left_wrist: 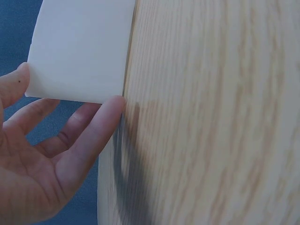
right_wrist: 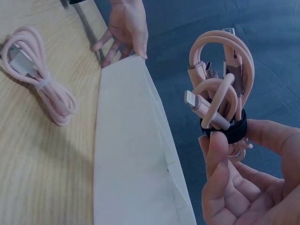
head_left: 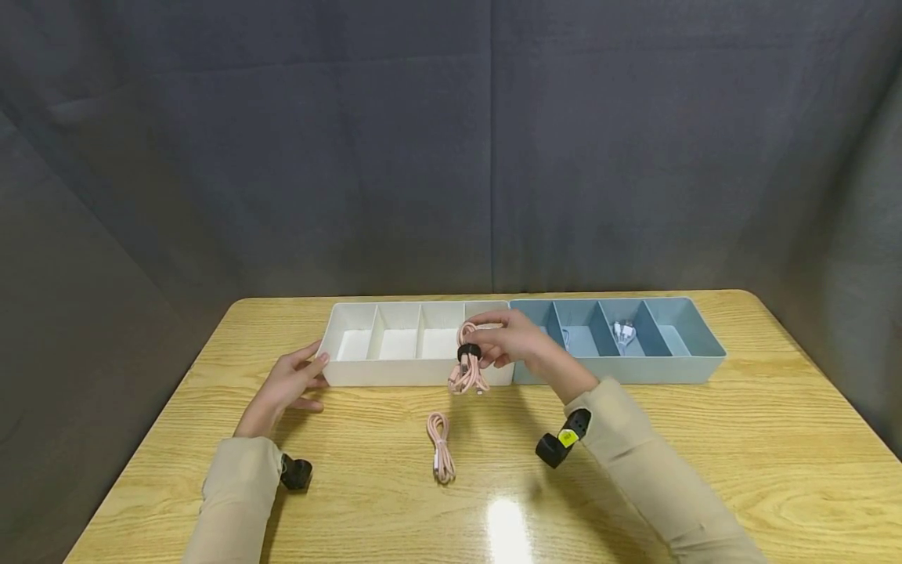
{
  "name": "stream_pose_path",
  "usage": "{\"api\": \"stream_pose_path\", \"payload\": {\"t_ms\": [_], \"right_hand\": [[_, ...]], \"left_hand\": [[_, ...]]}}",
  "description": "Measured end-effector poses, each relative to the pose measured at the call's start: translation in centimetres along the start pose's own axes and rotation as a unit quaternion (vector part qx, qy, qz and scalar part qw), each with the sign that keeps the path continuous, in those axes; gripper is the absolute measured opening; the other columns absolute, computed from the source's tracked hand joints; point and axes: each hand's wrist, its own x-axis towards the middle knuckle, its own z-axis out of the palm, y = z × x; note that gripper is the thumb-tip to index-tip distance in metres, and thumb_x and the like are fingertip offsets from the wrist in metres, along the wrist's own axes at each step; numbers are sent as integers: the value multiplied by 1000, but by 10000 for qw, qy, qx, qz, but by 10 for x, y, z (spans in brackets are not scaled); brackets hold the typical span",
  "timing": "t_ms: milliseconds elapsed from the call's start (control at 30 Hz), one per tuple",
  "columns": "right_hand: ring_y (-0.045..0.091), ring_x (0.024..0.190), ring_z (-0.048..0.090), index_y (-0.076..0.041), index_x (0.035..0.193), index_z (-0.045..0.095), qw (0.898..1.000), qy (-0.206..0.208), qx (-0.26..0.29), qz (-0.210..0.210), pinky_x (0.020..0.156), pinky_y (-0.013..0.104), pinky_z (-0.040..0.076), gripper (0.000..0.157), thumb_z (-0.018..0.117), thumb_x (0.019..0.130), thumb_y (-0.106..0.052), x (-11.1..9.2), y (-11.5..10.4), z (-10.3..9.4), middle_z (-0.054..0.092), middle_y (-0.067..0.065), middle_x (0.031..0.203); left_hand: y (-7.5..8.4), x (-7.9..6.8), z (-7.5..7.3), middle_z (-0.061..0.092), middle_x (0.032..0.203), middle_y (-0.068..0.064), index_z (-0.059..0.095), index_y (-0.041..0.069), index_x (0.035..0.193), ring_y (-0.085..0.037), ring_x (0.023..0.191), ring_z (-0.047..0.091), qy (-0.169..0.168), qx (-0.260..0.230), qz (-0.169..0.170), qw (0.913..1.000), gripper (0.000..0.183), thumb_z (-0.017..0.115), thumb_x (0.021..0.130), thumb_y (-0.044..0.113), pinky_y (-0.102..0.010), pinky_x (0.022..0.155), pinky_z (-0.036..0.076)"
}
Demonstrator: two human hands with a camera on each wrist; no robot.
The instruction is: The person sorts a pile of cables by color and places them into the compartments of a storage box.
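Note:
My right hand (head_left: 509, 338) pinches a bundled pink charging cable (right_wrist: 220, 89) at its black strap (right_wrist: 234, 130), over the right end of the white divided box (head_left: 395, 374). In the right wrist view the bundle's several metal plugs show. At the white box's left end, my left hand (head_left: 285, 384) rests its fingertips on the end wall, the thumb at the upper edge in the left wrist view. A second pink cable (head_left: 440, 448), coiled and tied at its middle, lies on the table in front of the white box.
A blue-grey divided box (head_left: 613, 370) stands end to end with the white one. One of its compartments holds a small white cable (head_left: 624, 333). Behind the wooden table (head_left: 775, 439) hangs a dark curtain (head_left: 451, 172).

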Motion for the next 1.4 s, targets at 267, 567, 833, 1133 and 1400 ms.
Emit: {"api": "stream_pose_path", "payload": {"t_ms": [267,567,833,1133,1400], "right_hand": [[12,52,57,-4,126,53,9997,40,136,174,47,22,42,44,64,86,-17,11,-6,-1,59,1,62],[11,53,58,-2,127,51,9996,217,43,181,50,24,47,45,62,87,-18,25,-8,-3,62,2,67],[12,51,58,-1,121,56,9987,376,248,232,47,23,46,39,63,86,-17,35,-10,-4,62,3,64],[11,52,59,-1,118,57,9963,639,336,461,47,22,46,38,64,85,-18,47,-12,-6,62,1,66],[10,49,57,-1,120,55,9945,798,350,575,45,20,44,41,65,85,-18,56,-13,0,61,1,64]], "left_hand": [[0,0,-1,46,117,-25,24,12,145,-37,103,54,24,21,-6,10000,59,44,96,37,-39,64,57],[1,0,-1,45,117,-25,23,11,145,-37,103,53,8,-11,7,10000,59,45,96,36,-40,64,57],[1,-1,-1,45,116,-25,23,12,145,-38,104,53,-24,-16,-1,10000,59,45,96,36,-39,64,57],[1,-2,-1,45,117,-25,23,12,145,-36,103,54,-22,-15,1,10000,59,45,96,36,-40,64,57],[1,-4,-1,45,118,-25,23,12,145,-37,104,53,-21,-11,-5,10000,59,45,96,36,-40,65,57]]}}
